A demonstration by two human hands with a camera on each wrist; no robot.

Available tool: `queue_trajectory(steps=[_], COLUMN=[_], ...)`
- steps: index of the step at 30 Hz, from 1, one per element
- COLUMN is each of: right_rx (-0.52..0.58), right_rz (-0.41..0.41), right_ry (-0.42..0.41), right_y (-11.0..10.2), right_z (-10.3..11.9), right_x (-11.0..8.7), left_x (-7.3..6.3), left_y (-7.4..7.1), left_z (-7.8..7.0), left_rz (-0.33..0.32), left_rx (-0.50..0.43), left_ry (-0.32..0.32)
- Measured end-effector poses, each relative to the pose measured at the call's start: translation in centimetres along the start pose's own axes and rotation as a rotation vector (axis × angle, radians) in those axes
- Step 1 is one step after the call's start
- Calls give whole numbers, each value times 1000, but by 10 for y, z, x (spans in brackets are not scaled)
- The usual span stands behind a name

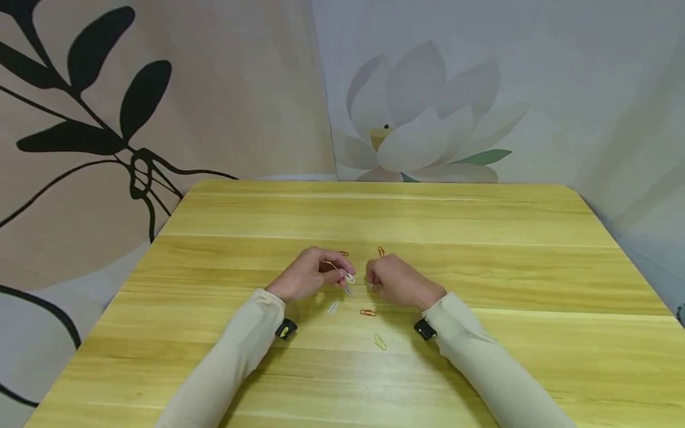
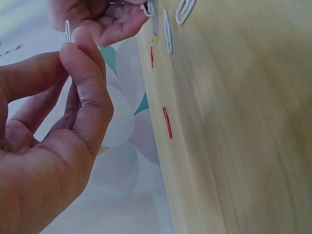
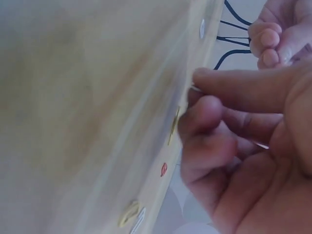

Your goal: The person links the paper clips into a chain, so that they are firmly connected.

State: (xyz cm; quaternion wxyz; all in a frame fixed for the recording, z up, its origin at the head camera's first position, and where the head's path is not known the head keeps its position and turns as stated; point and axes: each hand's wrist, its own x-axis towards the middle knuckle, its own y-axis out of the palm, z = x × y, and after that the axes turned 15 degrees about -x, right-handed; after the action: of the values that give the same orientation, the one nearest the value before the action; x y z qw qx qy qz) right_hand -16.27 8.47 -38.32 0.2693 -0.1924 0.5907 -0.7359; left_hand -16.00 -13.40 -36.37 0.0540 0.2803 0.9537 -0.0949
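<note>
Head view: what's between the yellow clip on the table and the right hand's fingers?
A red paper clip lies between the yellow clip and the right hand; the head view shows it.

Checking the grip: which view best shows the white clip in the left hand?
Left wrist: the white clip looks largest, poking from the left hand. Head view shows it tiny; right wrist view, not at all.

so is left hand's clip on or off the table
Off: the left hand pinches the white clip; the left wrist view shows it above the table.
</note>
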Motion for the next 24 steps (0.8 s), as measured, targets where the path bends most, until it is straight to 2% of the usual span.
queue_trajectory(steps=[3,8,15,19,24], right_rx=[51,153,348,375,379], right_rz=[-59,-157,-205,-237,-259], right_ry=[-29,-53,-20,-11,-19], right_y=[0,-3,-12,-15,-17], right_z=[-3,-5,2,5,9], right_x=[0,-1,-5,-7,-8], left_x=[0,1,2,2,2], left_y=[0,1,2,3,5], left_z=[-1,-1,-1,-3,-4], left_rz=[-6,-40,-73,-65,-50], left_rx=[-4,-78,-152,-165,-117], left_ry=[3,-2,-22,-19,18])
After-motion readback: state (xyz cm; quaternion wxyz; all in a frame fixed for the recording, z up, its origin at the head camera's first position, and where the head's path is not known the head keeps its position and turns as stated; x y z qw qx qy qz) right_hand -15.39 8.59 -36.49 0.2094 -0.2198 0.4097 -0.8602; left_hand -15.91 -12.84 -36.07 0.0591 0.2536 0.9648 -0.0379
